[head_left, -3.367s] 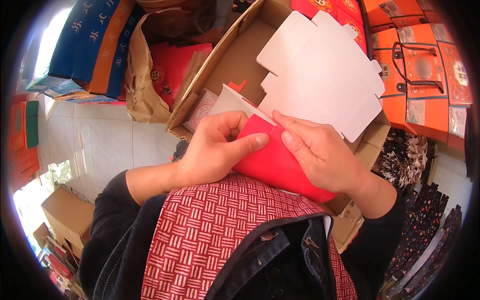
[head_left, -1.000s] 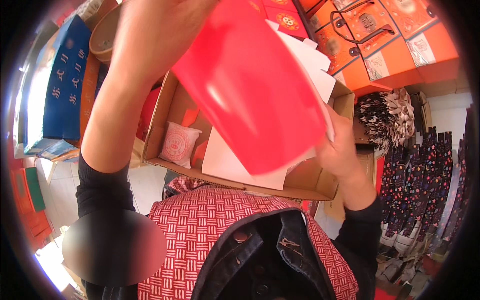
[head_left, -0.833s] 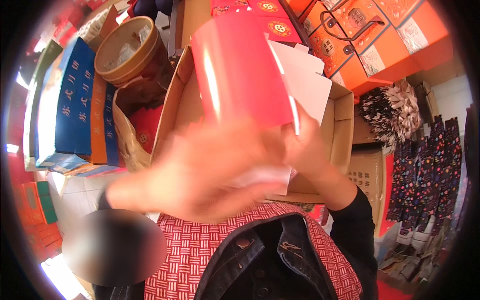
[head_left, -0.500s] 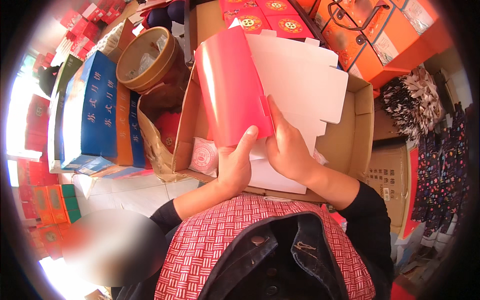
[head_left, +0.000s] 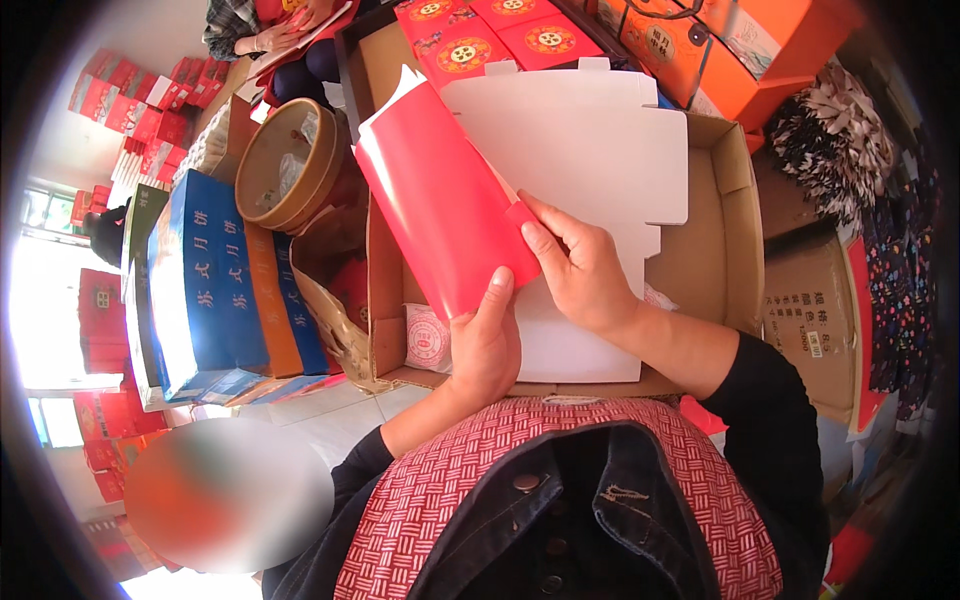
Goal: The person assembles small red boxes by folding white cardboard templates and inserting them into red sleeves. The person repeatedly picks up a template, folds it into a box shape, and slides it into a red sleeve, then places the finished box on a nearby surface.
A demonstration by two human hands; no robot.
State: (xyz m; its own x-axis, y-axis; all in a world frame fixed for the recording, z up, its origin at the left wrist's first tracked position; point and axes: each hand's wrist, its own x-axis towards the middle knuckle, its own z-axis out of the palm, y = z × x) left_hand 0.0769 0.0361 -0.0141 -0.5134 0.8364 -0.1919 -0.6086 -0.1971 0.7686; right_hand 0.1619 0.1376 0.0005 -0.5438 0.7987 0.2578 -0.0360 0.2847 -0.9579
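Note:
A glossy red cardboard box blank (head_left: 435,205), curled over with white inner edges showing at its far end, is held in both hands. My left hand (head_left: 487,335) grips its near end, thumb on the red face and the other fingers hidden beneath. At its right edge, my right hand (head_left: 580,262) pinches a small side tab between thumb and fingers. Below lie flat white die-cut box blanks (head_left: 600,150) across an open brown carton (head_left: 735,250). A pale round packet with a red stamp (head_left: 428,338) sits inside the carton near my left hand.
Red patterned boxes (head_left: 465,55) stand in a tray beyond the carton. Orange gift boxes (head_left: 665,55) are at far right. A round brown tub (head_left: 285,165) and blue boxes (head_left: 195,290) stand left. Another person's hand (head_left: 280,38) shows at far left.
My right fingers have shifted from lying along the red blank's edge to pinching its side tab. The blank's far end has swung left, and the whole view has shifted slightly.

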